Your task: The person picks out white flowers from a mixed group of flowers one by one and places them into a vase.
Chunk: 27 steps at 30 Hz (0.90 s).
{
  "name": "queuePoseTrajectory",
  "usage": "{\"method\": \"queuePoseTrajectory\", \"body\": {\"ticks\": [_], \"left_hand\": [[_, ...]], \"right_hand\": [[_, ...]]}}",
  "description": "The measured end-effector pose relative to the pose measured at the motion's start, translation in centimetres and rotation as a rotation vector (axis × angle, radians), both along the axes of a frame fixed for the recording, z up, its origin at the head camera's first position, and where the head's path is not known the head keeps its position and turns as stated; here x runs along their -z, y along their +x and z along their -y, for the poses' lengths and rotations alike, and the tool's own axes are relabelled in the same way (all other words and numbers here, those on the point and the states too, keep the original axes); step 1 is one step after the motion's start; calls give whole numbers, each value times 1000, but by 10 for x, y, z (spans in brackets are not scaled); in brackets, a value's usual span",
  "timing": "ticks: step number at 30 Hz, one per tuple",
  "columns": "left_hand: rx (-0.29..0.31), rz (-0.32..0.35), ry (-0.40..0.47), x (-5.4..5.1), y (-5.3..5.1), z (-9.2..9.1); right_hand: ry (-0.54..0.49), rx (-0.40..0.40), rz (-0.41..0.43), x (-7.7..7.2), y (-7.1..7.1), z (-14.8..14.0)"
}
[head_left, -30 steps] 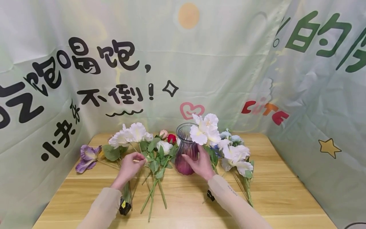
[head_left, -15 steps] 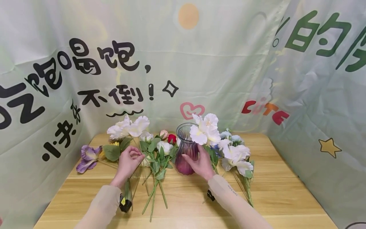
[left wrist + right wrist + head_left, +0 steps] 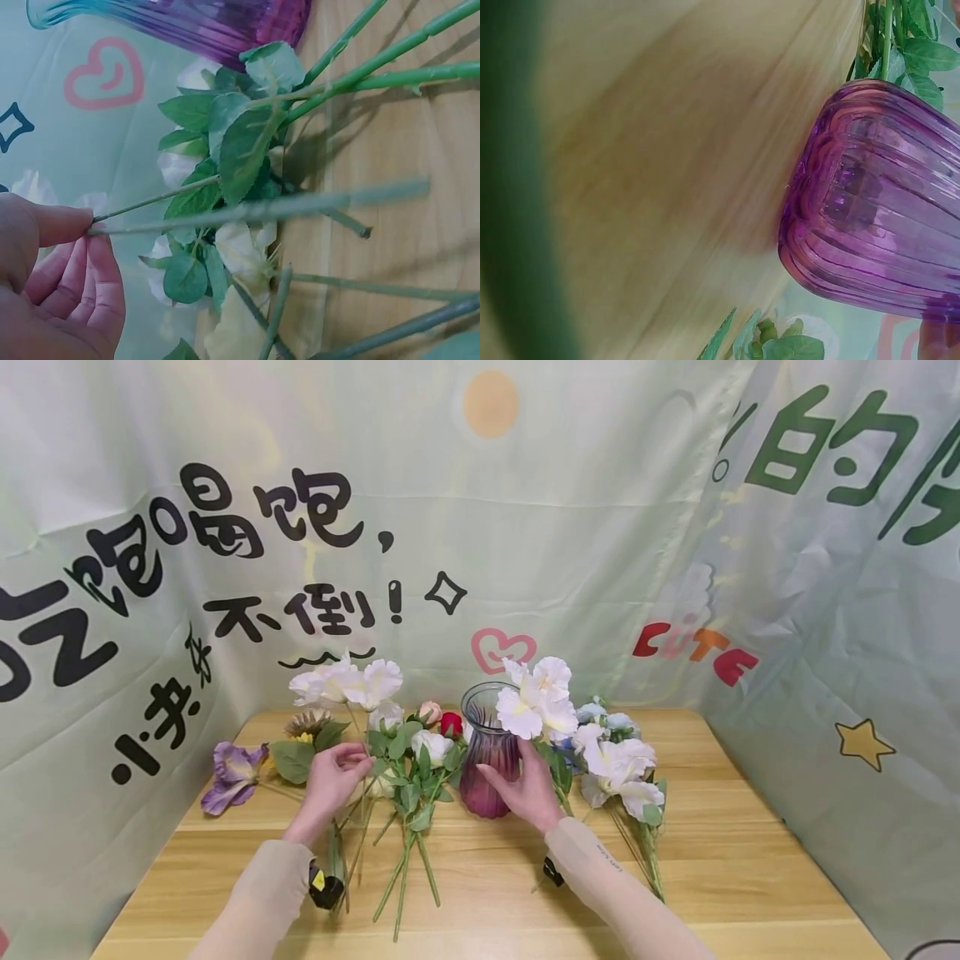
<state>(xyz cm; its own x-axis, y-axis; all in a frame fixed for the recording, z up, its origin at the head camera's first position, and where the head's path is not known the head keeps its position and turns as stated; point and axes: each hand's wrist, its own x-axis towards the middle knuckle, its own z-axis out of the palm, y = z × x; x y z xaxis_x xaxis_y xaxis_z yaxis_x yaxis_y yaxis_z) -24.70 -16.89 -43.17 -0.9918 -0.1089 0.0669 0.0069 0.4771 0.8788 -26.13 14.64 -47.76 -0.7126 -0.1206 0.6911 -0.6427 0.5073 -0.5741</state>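
Observation:
My left hand pinches two thin green stems between thumb and fingertips; the left wrist view shows the stems up close. White ruffled iris blooms stand above that hand. My right hand grips the glass vase, clear-blue at the rim and purple below, with the thumb in front. The vase stands upright on the table; its ribbed base fills the right of the right wrist view. A white iris rises just above the right hand; where its stem runs is hidden.
Roses with leafy stems lie between left hand and vase. A purple iris and a sunflower-like bloom lie at left. More white irises and blue flowers lie right. Printed cloth encloses the wooden table.
My left hand first shifts slightly left and lifts the white iris blooms, then they swing right and stand more upright. The right hand and the vase have stayed in place.

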Motion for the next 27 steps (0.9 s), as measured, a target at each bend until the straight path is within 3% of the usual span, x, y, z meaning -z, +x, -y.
{"method": "queuePoseTrajectory", "body": {"ticks": [20, 27], "left_hand": [[107, 22, -202, -2, -3, 15], [128, 70, -235, 6, 0, 12]], "right_hand": [[3, 6, -2, 1, 0, -1], [0, -8, 9, 0, 0, 0]]}}
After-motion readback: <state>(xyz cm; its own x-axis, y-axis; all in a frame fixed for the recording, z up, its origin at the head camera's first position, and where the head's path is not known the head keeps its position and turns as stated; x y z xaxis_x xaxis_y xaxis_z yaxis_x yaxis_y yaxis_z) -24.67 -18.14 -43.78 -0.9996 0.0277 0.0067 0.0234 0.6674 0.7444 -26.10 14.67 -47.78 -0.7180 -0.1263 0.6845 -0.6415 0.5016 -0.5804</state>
